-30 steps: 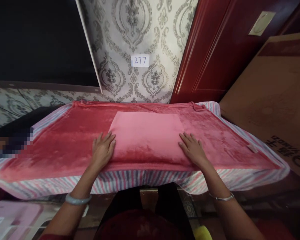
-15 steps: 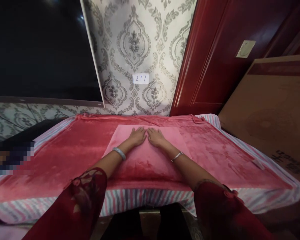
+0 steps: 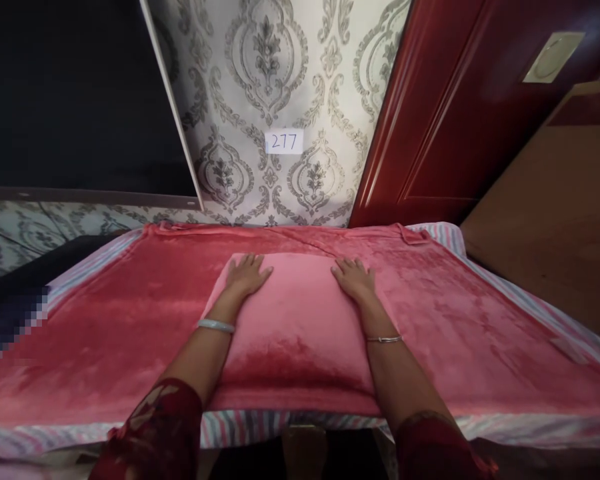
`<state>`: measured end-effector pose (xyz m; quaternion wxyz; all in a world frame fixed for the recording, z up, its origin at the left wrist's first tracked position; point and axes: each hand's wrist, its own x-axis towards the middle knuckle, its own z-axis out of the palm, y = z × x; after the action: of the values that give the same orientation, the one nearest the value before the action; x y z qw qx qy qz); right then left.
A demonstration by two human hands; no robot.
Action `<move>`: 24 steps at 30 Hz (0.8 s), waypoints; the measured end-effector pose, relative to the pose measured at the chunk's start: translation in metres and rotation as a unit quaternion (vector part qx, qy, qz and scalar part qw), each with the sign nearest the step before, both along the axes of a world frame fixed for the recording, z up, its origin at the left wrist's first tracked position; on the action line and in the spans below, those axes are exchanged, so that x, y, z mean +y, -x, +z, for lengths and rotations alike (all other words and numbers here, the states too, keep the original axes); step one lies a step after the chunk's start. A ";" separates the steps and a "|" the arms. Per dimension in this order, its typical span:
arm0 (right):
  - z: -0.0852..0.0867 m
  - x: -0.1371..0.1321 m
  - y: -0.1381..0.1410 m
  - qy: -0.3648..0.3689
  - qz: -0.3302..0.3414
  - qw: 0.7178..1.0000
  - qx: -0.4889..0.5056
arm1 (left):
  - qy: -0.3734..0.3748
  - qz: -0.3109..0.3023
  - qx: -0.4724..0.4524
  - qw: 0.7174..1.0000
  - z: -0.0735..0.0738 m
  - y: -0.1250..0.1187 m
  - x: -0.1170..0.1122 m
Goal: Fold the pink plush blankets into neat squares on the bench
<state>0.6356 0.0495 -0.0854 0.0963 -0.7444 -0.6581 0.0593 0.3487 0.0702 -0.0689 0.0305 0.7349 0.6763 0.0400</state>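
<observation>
A pink plush cushion-like bundle [image 3: 300, 313] lies in front of me, its near side a darker red; whether it is a pillow or folded cloth I cannot tell. My left hand [image 3: 247, 275] rests flat on its far left corner, fingers apart. On the far right part, my right hand [image 3: 354, 278] lies flat with fingers spread. Both palms press down on the plush surface, holding nothing. Beneath it spreads a red and pink plush blanket [image 3: 145, 327].
A striped cloth [image 3: 260, 427] shows around the blanket's edges. Behind stands a patterned wall with a paper label [image 3: 284, 141]. A dark screen [image 3: 75, 100] is at the left, a red door [image 3: 445, 100] and a cardboard box [image 3: 555, 220] at the right.
My hands have slid apart from the middle of the pink bundle's far part, the left one leftward and the right one rightward. The view has shifted closer.
</observation>
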 end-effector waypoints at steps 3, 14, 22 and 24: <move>-0.008 0.006 -0.022 0.023 -0.008 0.999 0.044 | -0.011 0.062 -0.026 0.998 -0.011 0.018 0.013; -0.025 0.014 -0.031 -0.011 -0.003 0.998 0.069 | 0.004 0.076 -0.075 0.994 -0.011 0.015 0.002; 0.014 -0.009 -0.003 0.001 -0.046 0.999 0.018 | -0.014 0.077 -0.021 0.997 0.014 0.004 -0.009; 0.025 -0.009 0.012 -0.020 -0.023 1.000 -0.006 | -0.048 0.046 -0.006 0.998 0.021 -0.005 -0.007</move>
<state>0.6234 0.0400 -0.0603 0.1086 -0.7576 -0.6424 0.0400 0.3534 0.0636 -0.0483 -0.0027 0.7036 0.7062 0.0787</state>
